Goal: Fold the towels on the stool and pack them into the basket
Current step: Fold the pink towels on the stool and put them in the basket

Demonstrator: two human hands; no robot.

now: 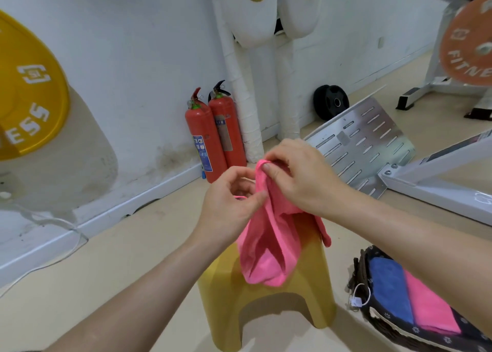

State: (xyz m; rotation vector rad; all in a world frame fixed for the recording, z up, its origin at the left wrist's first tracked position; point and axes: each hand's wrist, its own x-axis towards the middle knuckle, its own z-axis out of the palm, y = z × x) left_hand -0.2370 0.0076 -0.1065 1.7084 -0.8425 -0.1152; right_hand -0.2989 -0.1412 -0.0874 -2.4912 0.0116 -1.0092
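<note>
A pink towel (267,248) hangs crumpled above the yellow plastic stool (266,306), its lower end drooping over the seat. My right hand (300,176) pinches the towel's top edge between thumb and fingers. My left hand (229,205) pinches the same edge a little lower, close beside the right. A dark woven basket (383,325) stands on the floor to the right of the stool, partly behind my right forearm. Inside it lie a folded blue towel (390,285) and a folded pink towel (431,309) side by side.
Two red fire extinguishers (215,136) stand against the white wall behind the stool. A slotted metal footplate (364,144) and white machine frame (436,181) lie to the right. A yellow weight plate (29,90) hangs at the left, an orange one (466,43) at the top right.
</note>
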